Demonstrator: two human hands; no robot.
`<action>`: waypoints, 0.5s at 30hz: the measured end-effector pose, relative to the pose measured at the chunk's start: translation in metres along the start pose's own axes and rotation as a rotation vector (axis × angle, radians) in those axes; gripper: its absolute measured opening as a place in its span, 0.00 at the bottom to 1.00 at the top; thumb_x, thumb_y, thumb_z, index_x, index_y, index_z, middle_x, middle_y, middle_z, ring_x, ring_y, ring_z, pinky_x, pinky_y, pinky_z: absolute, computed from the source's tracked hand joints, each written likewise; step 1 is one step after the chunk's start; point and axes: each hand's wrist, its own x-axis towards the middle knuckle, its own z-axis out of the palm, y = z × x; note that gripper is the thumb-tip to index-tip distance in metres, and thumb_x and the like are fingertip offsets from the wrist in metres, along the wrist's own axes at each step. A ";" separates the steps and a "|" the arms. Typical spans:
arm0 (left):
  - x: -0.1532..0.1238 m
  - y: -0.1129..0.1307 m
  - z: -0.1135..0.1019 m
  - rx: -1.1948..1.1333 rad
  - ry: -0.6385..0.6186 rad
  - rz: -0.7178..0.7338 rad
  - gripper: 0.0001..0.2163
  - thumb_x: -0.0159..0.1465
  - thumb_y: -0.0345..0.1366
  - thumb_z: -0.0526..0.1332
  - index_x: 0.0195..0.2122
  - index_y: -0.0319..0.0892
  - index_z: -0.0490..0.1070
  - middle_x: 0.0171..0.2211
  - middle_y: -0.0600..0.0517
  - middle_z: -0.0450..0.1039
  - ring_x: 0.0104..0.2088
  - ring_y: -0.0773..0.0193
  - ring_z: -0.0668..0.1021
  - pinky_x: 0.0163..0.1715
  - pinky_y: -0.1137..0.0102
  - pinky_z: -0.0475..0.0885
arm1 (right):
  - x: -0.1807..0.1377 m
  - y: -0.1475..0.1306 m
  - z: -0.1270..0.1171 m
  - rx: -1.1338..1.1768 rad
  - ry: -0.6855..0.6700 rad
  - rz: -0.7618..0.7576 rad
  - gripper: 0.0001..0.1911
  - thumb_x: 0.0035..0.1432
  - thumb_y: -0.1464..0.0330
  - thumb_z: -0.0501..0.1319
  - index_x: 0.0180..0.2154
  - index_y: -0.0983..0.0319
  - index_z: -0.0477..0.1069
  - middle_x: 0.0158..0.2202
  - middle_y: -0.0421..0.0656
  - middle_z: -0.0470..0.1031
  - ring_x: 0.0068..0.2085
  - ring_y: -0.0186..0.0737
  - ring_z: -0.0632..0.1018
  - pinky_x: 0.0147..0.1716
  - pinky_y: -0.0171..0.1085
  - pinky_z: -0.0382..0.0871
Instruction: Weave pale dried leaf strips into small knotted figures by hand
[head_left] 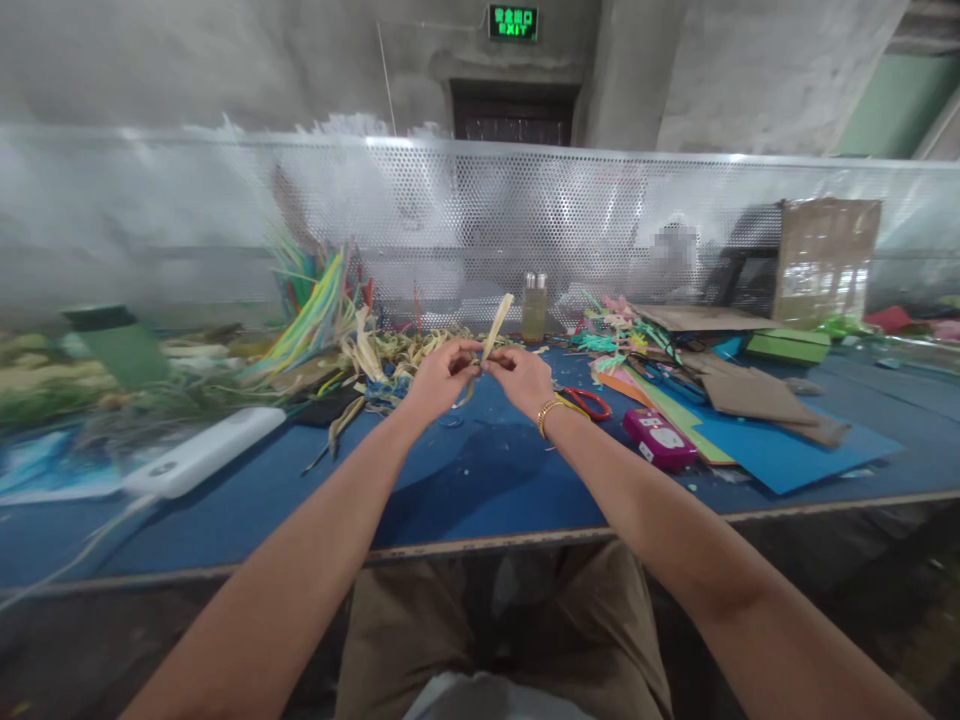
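Observation:
My left hand and my right hand meet above the blue table top, fingers pinched together on a pale dried leaf strip that sticks up between them. A gold bracelet circles my right wrist. A pile of similar dried strips lies just behind my hands.
Coloured strips fan up at the left. A white flat device, red-handled scissors, a pink box, coloured paper sheets, a glue bottle and a cardboard box lie around. A perforated metal screen backs the table.

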 end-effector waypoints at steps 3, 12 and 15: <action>0.000 0.000 0.002 0.035 -0.002 0.032 0.16 0.52 0.27 0.64 0.42 0.42 0.72 0.25 0.54 0.68 0.28 0.66 0.71 0.32 0.71 0.65 | 0.000 0.001 0.000 -0.026 0.022 0.006 0.11 0.53 0.56 0.62 0.33 0.54 0.77 0.32 0.38 0.78 0.38 0.40 0.77 0.41 0.40 0.64; 0.001 -0.005 0.002 0.061 0.042 0.048 0.15 0.50 0.26 0.64 0.40 0.43 0.73 0.28 0.54 0.69 0.31 0.66 0.71 0.35 0.71 0.64 | -0.001 -0.001 -0.001 -0.128 0.065 -0.018 0.14 0.52 0.53 0.61 0.28 0.55 0.77 0.36 0.41 0.75 0.41 0.42 0.74 0.42 0.43 0.63; 0.001 -0.004 0.001 0.034 0.054 0.030 0.16 0.49 0.26 0.65 0.40 0.43 0.73 0.27 0.55 0.68 0.30 0.66 0.70 0.34 0.71 0.64 | 0.000 0.001 0.000 -0.098 0.044 -0.032 0.13 0.52 0.55 0.62 0.28 0.56 0.77 0.34 0.40 0.75 0.38 0.40 0.74 0.40 0.40 0.64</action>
